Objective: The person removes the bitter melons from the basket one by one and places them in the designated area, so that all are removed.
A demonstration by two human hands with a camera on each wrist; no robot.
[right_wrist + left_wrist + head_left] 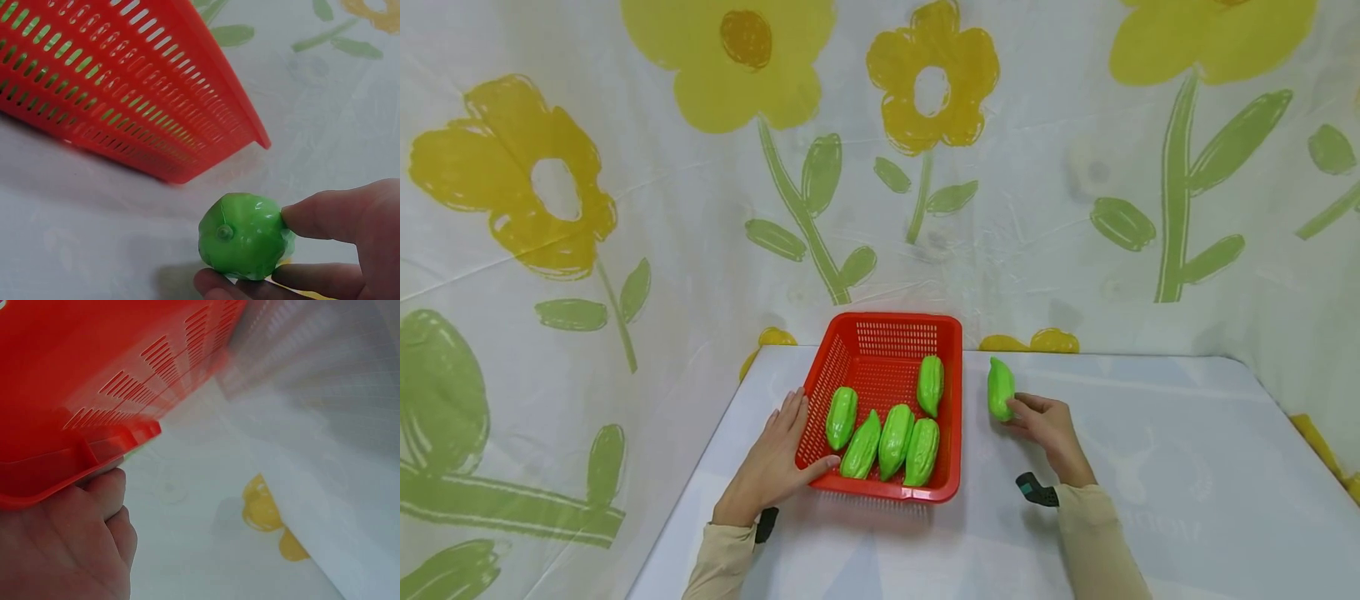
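A red plastic basket [957,417] stands on the table with several green bitter melons [895,442] in it, most at its near end and one by the right wall. Along the left rim lies my left hand [775,467], fingers extended and thumb over the near-left corner. In the left wrist view, the fingers [106,494] are against the rim's outer side. To the right of the basket, my right hand [1048,429] pinches another bitter melon [1000,390] by its near end, between thumb and fingers. The right wrist view shows its stub end [225,232].
The pale table [1165,467] extends to the right of the basket. A white flower-printed curtain [1037,208] hangs behind the table and along its left side. A dark wrist device [1036,490] sits by the right sleeve.
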